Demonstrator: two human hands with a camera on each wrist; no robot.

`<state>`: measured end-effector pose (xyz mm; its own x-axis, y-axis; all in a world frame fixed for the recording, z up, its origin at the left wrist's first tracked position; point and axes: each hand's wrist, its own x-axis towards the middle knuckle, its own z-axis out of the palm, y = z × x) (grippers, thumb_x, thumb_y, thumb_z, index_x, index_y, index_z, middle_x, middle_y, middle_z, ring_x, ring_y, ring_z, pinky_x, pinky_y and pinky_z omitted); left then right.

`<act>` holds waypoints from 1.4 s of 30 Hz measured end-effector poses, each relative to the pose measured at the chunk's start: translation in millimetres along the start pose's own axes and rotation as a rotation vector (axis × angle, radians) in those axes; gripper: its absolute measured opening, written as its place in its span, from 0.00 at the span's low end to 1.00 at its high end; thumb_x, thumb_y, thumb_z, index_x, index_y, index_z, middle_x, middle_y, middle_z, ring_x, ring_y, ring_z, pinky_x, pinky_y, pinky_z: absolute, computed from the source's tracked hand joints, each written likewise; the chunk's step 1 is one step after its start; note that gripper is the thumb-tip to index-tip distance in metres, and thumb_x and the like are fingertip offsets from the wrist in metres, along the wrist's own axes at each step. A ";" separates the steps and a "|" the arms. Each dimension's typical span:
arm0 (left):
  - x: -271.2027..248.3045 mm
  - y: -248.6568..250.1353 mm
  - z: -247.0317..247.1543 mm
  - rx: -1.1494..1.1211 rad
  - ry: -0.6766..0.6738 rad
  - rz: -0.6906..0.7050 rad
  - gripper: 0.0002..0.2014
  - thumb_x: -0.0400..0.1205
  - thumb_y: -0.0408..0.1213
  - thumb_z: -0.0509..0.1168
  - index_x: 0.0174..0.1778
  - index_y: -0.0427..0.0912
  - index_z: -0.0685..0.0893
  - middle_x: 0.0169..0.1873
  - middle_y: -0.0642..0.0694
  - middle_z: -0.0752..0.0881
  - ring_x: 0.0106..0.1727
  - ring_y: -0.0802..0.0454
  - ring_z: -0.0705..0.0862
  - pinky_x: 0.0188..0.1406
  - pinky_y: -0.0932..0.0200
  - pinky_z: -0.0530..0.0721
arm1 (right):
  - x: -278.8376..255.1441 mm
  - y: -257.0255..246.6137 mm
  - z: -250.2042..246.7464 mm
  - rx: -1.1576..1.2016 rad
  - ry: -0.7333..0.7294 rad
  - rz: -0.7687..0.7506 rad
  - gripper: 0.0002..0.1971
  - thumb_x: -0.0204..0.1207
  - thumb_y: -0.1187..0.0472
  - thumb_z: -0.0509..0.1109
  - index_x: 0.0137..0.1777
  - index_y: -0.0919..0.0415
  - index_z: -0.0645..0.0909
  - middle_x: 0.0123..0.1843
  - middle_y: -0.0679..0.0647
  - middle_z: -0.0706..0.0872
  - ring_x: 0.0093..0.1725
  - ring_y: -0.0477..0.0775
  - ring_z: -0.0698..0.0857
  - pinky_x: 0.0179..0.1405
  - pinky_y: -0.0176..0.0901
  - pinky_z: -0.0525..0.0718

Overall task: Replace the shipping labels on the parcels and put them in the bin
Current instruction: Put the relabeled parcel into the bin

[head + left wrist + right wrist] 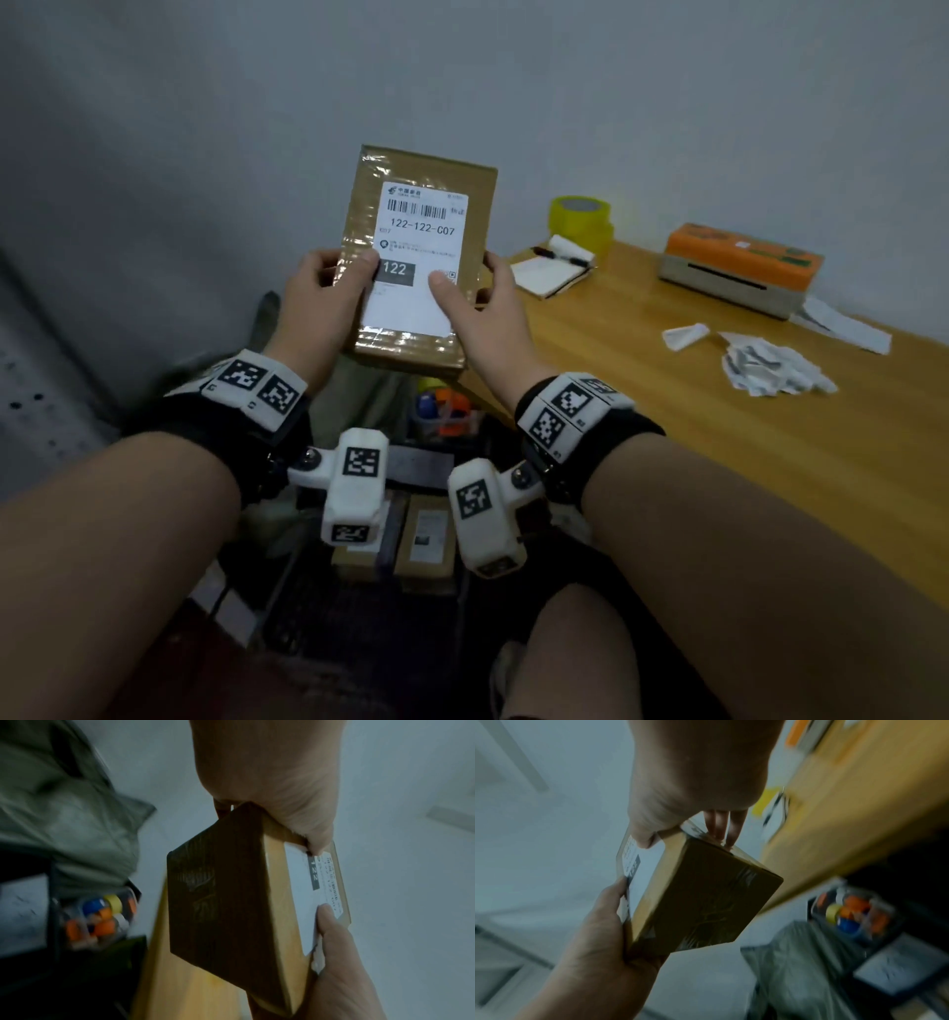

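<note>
I hold a brown taped cardboard parcel upright in the air with both hands, left of the table. Its white shipping label reads 122-122-C07 and faces me. My left hand grips the parcel's left edge, thumb on the label's grey 122 block. My right hand grips the right edge, thumb pressing the label's lower right. In the left wrist view the parcel shows its dark side and the label. The right wrist view shows the parcel pinched between thumb and fingers. Below my wrists a dark bin holds labelled parcels.
The wooden table at right carries a yellow tape roll, a notebook with a pen, an orange-topped label printer and crumpled paper scraps. A clear tub of coloured items sits under the parcel. A grey wall is behind.
</note>
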<state>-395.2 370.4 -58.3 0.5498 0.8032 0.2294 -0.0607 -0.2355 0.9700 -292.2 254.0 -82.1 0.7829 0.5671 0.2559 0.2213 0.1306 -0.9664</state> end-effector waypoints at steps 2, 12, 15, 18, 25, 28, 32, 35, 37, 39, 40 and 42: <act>-0.6 -15.0 -35.3 0.014 0.064 -0.028 0.19 0.81 0.47 0.65 0.63 0.39 0.77 0.48 0.49 0.86 0.39 0.65 0.85 0.28 0.75 0.81 | -7.2 7.4 32.4 0.018 -0.101 0.035 0.28 0.76 0.53 0.73 0.73 0.54 0.68 0.54 0.43 0.84 0.50 0.36 0.84 0.47 0.30 0.86; -7.8 -164.1 -113.9 0.193 0.215 -0.270 0.23 0.80 0.52 0.65 0.65 0.40 0.78 0.54 0.49 0.85 0.49 0.58 0.84 0.46 0.65 0.81 | -17.4 134.4 128.5 0.004 -0.384 0.346 0.24 0.73 0.52 0.75 0.68 0.51 0.75 0.63 0.50 0.87 0.58 0.51 0.87 0.60 0.56 0.85; -14.3 -224.3 -107.1 0.228 0.178 -0.389 0.22 0.80 0.52 0.66 0.63 0.42 0.78 0.52 0.50 0.84 0.47 0.60 0.84 0.46 0.66 0.80 | -23.7 193.0 127.7 -0.032 -0.402 0.486 0.20 0.76 0.58 0.73 0.67 0.56 0.77 0.60 0.51 0.87 0.55 0.48 0.87 0.58 0.48 0.87; -20.7 -283.0 -97.8 0.266 0.097 -0.502 0.19 0.80 0.50 0.65 0.62 0.43 0.79 0.48 0.53 0.84 0.41 0.68 0.81 0.35 0.72 0.75 | -28.6 252.8 124.6 -0.159 -0.398 0.621 0.17 0.79 0.56 0.70 0.65 0.62 0.79 0.62 0.57 0.86 0.58 0.55 0.86 0.61 0.55 0.85; -40.3 -406.3 -92.7 0.413 -0.120 -0.708 0.24 0.82 0.49 0.63 0.74 0.46 0.71 0.63 0.46 0.82 0.56 0.53 0.80 0.58 0.59 0.75 | -46.8 373.7 126.1 -0.408 -0.430 0.892 0.23 0.81 0.52 0.63 0.51 0.77 0.82 0.49 0.71 0.88 0.49 0.70 0.88 0.52 0.69 0.85; -48.8 -450.9 -92.8 0.455 -0.224 -0.766 0.24 0.84 0.44 0.61 0.77 0.50 0.66 0.67 0.45 0.79 0.61 0.49 0.79 0.62 0.58 0.74 | -57.8 408.9 128.6 -0.438 -0.464 0.978 0.17 0.82 0.61 0.63 0.56 0.79 0.81 0.53 0.73 0.87 0.52 0.71 0.87 0.54 0.64 0.85; -58.0 -503.2 -99.1 0.540 -0.262 -0.865 0.24 0.84 0.42 0.59 0.77 0.48 0.65 0.69 0.41 0.78 0.68 0.43 0.77 0.66 0.52 0.74 | -68.7 449.4 142.7 -0.469 -0.517 1.100 0.15 0.81 0.65 0.63 0.61 0.77 0.80 0.56 0.73 0.85 0.51 0.69 0.86 0.54 0.58 0.86; -64.3 -534.2 -100.6 0.579 -0.282 -0.913 0.24 0.85 0.42 0.58 0.78 0.47 0.64 0.70 0.40 0.77 0.68 0.40 0.76 0.65 0.53 0.73 | -73.6 474.6 154.2 -0.475 -0.527 1.197 0.16 0.80 0.66 0.64 0.62 0.76 0.79 0.53 0.68 0.86 0.43 0.61 0.85 0.52 0.54 0.86; -67.6 -551.6 -104.9 0.590 -0.238 -0.959 0.23 0.86 0.42 0.56 0.78 0.47 0.63 0.70 0.38 0.75 0.70 0.38 0.75 0.65 0.50 0.73 | -75.1 487.4 161.6 -0.453 -0.568 1.264 0.16 0.81 0.64 0.64 0.65 0.73 0.78 0.51 0.64 0.84 0.43 0.56 0.83 0.51 0.50 0.84; -70.0 -566.0 -111.7 0.599 -0.209 -0.991 0.23 0.86 0.41 0.56 0.78 0.47 0.62 0.72 0.37 0.74 0.71 0.36 0.74 0.69 0.44 0.73 | -76.5 495.6 169.1 -0.442 -0.640 1.325 0.14 0.82 0.64 0.65 0.63 0.71 0.78 0.55 0.63 0.83 0.50 0.57 0.84 0.53 0.49 0.83; -71.8 -572.6 -115.4 0.605 -0.207 -1.002 0.23 0.86 0.41 0.56 0.78 0.47 0.62 0.72 0.37 0.74 0.70 0.37 0.74 0.69 0.44 0.74 | -78.1 499.6 172.3 -0.448 -0.669 1.329 0.13 0.82 0.64 0.65 0.62 0.71 0.79 0.54 0.63 0.83 0.51 0.58 0.84 0.54 0.49 0.83; -74.8 -579.2 -120.0 0.606 -0.201 -1.021 0.24 0.86 0.40 0.56 0.78 0.47 0.62 0.72 0.37 0.75 0.70 0.37 0.75 0.67 0.45 0.74 | -83.4 506.7 174.8 -0.451 -0.668 1.301 0.15 0.80 0.61 0.67 0.60 0.73 0.80 0.53 0.64 0.85 0.51 0.59 0.86 0.56 0.51 0.85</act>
<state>-501.2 512.3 -627.6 0.2399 0.6820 -0.6909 0.8497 0.1968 0.4892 -347.0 415.0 -597.3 0.1983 0.3564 -0.9130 -0.1404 -0.9116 -0.3863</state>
